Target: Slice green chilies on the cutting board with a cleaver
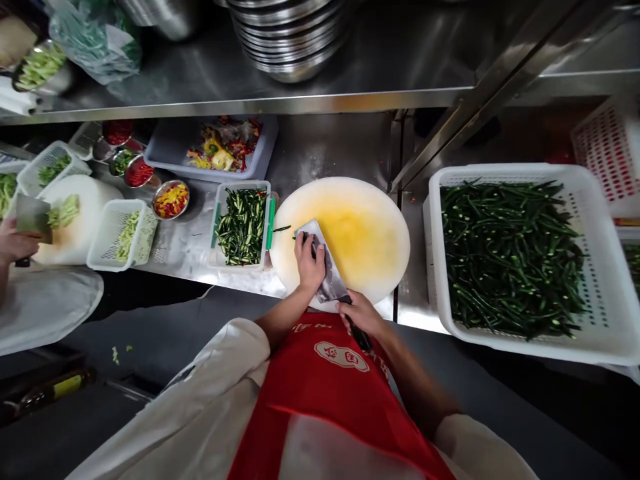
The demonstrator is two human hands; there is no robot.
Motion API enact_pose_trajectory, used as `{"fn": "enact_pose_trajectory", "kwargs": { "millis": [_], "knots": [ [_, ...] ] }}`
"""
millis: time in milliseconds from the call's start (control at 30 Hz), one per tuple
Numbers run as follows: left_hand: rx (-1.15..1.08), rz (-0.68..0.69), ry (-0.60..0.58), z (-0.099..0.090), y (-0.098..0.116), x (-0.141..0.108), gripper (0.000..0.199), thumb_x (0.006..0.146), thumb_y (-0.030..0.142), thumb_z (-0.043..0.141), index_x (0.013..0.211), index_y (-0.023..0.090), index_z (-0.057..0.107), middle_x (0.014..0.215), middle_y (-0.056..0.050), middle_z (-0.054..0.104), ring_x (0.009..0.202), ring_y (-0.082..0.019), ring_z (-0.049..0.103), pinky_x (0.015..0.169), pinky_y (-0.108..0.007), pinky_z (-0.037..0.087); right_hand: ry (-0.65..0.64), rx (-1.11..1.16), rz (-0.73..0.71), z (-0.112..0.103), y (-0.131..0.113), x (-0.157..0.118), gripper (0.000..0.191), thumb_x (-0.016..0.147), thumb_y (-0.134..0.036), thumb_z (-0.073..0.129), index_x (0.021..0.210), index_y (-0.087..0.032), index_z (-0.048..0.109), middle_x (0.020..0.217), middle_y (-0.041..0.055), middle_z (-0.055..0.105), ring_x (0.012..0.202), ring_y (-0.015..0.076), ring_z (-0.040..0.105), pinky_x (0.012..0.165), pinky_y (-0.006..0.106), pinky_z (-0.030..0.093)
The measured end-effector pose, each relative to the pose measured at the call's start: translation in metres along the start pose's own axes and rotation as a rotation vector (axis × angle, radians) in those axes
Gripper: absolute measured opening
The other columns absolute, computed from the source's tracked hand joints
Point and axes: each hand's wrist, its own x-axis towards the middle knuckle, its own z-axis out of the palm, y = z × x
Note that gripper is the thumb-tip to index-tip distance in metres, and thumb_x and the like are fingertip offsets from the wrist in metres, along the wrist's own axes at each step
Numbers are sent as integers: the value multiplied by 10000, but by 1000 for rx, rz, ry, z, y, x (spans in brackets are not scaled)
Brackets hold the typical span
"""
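Observation:
My right hand is wrapped round the black handle of a cleaver. Its broad steel blade slants up and left over a round white cutting board stained yellow in the middle. Against the left side of the blade, my left hand has its fingers curled over dark green chili peppers, mostly hidden beneath them. A thin green piece lies on the board's left edge. Just left of the board, a clear container with green clips holds cut green chilies.
A white perforated basket at right is full of long green chilies. Behind are a tub of scraps and stacked steel bowls on a shelf. At far left, a co-worker's hand holds a cleaver near chopped greens.

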Motion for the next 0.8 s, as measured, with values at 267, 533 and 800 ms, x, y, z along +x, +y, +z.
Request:
{"fn": "enact_pose_trajectory", "kwargs": {
  "millis": [267,533,800],
  "knots": [
    [293,93,253,-121,-35,128,349,1009,353,330,1227,173,536,1376,-134,472,1335,-206,425,1151,-374,341,-45,-89,-235,92,-104,73,114,754,-231,545,716,-230,437,464,-89,510,353,98,492,365,199,382],
    [453,36,-57,-164,-145,239,303,925,273,422,1017,134,676,1101,-130,635,1130,-258,546,1053,-390,404,157,-18,-221,99,-105,88,127,769,-276,555,704,-227,458,470,-73,524,368,106,492,395,218,403],
    [425,321,-430,-128,-146,275,356,861,249,502,1168,172,666,1186,-100,651,1112,-275,577,1036,-404,419,532,169,-22,58,-21,8,236,743,-371,660,705,-212,491,502,-44,547,400,128,504,422,251,389]
  ]
}}
